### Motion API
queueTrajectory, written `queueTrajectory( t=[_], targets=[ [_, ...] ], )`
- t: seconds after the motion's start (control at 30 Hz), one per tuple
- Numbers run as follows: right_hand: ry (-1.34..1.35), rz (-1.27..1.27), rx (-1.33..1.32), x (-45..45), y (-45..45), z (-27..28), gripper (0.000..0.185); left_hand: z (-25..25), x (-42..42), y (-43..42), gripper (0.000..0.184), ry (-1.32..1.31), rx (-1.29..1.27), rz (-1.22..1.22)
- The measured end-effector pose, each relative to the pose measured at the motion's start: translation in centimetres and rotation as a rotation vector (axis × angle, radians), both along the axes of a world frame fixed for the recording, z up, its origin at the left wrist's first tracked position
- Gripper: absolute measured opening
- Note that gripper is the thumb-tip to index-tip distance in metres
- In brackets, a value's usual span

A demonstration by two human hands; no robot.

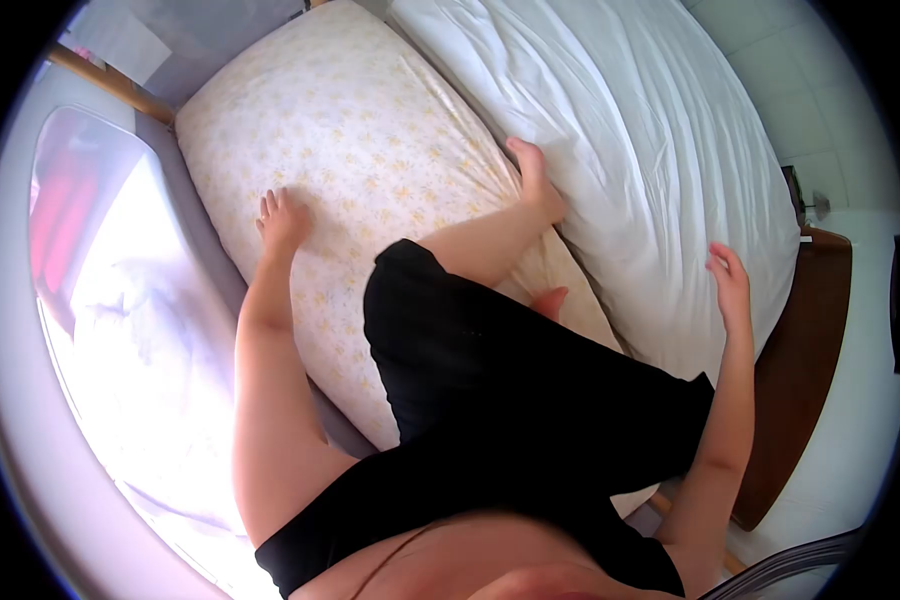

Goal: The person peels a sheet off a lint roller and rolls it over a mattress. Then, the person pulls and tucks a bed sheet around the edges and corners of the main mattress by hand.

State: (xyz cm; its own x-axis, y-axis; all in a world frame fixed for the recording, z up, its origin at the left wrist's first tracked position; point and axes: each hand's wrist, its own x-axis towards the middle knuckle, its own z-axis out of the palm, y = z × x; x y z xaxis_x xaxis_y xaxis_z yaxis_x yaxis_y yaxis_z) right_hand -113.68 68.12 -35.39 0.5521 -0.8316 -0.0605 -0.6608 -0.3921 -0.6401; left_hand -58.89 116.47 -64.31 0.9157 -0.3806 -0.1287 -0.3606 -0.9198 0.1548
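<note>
On floral bedding (360, 130), left hand (286, 216), palm down

So there's a super bright pane (145, 370) on the left, can't tell if it's a window or mirror, with something reddish (67, 215) showing in it. Wooden rail (115, 85) up top, greyish wall (225, 45), pale tiles (785, 65) and a dark brown wooden board (808, 390) over on the right.

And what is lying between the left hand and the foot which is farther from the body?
Only a bare stretch of the floral sheet lies between the left hand and that foot; the head view shows this.
</note>
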Motion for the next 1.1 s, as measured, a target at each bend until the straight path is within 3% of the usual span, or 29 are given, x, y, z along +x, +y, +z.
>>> queueTrajectory(
  t=[0.03, 0.07, 0.13, 0.27, 0.33, 0.47, 0.57, 0.6, 0.7, 0.73, 0.93, 1.1],
  targets=[
    [0.081, 0.102, -0.039, 4.3, -2.0, -0.7, 0.033, -0.1, -0.2, 0.3, 0.062, 0.051, 0.054, -0.02],
    [0.141, 0.14, -0.062, 9.0, -3.5, -1.4, 0.033, -3.8, -0.7, 1.7, 0.062, -0.114, 0.0, -0.047],
    [0.233, 0.232, -0.097, 18.4, -6.7, -3.7, 0.034, -3.7, -1.6, 2.4, 0.056, -0.183, -0.059, -0.024],
    [0.253, 0.431, -0.069, 37.3, -13.4, -15.7, 0.035, -3.9, -1.3, 2.2, 0.054, -0.176, -0.079, -0.001],
    [0.274, 0.49, -0.086, 46.8, -13.7, -21.8, 0.036, -4.6, -0.8, 2.1, 0.054, -0.175, -0.049, 0.0],
    [0.498, 0.547, -0.202, 61.9, -9.4, -25.4, 0.041, -6.0, -0.1, 2.0, 0.056, -0.208, -0.025, -0.019],
    [0.473, 0.554, -0.405, 67.3, -9.6, -28.1, 0.05, -5.8, -0.2, 2.2, 0.057, -0.185, -0.027, -0.026],
    [0.54, 0.548, -0.417, 68.6, -10.0, -28.0, 0.061, -6.0, -0.2, 2.2, 0.057, -0.177, -0.021, -0.024],
    [0.662, 0.444, -0.488, 70.5, -11.1, -27.1, 0.071, -6.8, -0.3, 2.8, 0.058, -0.183, -0.012, -0.04],
    [0.652, 0.412, -0.428, 71.0, -12.4, -27.7, 0.081, -7.0, -0.3, 2.8, 0.057, -0.19, -0.018, -0.043],
    [0.589, 0.339, -0.293, 73.0, -14.4, -31.0, 0.094, -8.0, -0.4, 3.3, 0.056, -0.213, 0.006, -0.051],
    [0.468, 0.29, -0.393, 73.1, -13.9, -34.0, 0.101, -7.7, -0.3, 3.3, 0.056, -0.193, 0.062, -0.071]
  ],
)
